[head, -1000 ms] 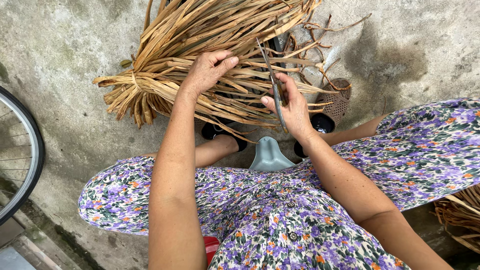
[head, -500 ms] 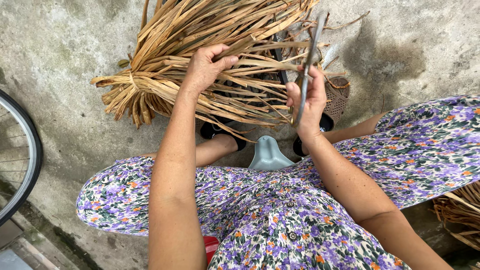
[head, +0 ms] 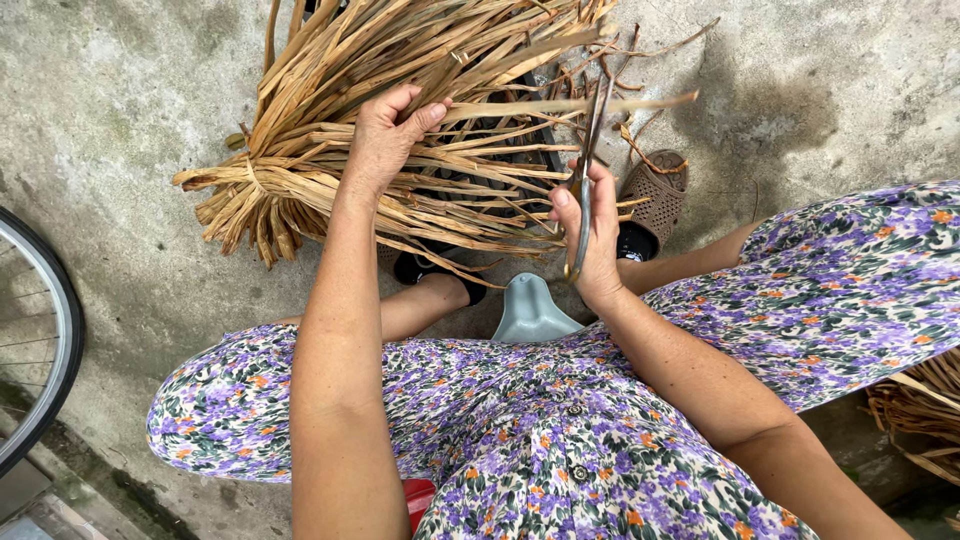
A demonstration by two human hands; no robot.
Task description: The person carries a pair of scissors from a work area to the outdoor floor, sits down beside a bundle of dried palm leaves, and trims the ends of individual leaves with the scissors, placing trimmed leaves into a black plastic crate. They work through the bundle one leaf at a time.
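A tied bundle of dry tan plant strips (head: 300, 190) lies on the concrete in front of me, its loose ends fanning up and right. My left hand (head: 385, 140) reaches into the bundle and pinches a single long strip (head: 580, 103) that stretches to the right. My right hand (head: 590, 235) grips a pair of metal scissors (head: 588, 165) pointing upward, with the blades at that strip. I sit in a purple flowered dress (head: 560, 430).
A grey plastic stool edge (head: 530, 312) shows between my knees. My feet in black and brown footwear (head: 655, 200) rest under the strips. A bicycle wheel (head: 55, 340) curves at the left edge. More dry strips (head: 920, 410) lie at the right.
My right hand has swung the scissors from leaning left to pointing up at the strip. My left hand has pulled one strip out taut to the right.
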